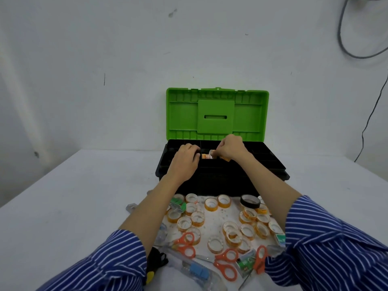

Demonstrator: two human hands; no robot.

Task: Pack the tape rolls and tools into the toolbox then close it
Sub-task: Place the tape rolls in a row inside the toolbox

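Over the open toolbox (222,171), both your arms reach forward, sleeves (327,244) pushed up to the elbows, forearms bare. Your left hand (184,160) sits palm-down on the left part of the black tray, fingers (194,153) curled at the edge of a compartment; can't tell if they hold anything. Your right hand (230,149) is raised a little higher, knuckles up, fingers (218,151) pinching a small tape roll (212,154) at the tray's middle compartment. A second roll (225,158) shows under that palm, held against it. One more roll (206,156) lies in the compartment between the two hands.

The green lid (217,112) stands upright behind, leaning toward the wall.

On the desk (73,196) in front of the box, between your forearms: many small tape rolls (211,204) scattered on a white cloth (218,219), some stacked or overlapping. A wider black tape roll (250,201) lies near the box's front right. Three orange-handled scissors (225,264) lie nearest you, one at left (185,244), one at right (260,259). A clear utility knife with blue slider (196,269) lies beside the left pair. A black-and-yellow tool (154,263) is partly hidden under your left sleeve.
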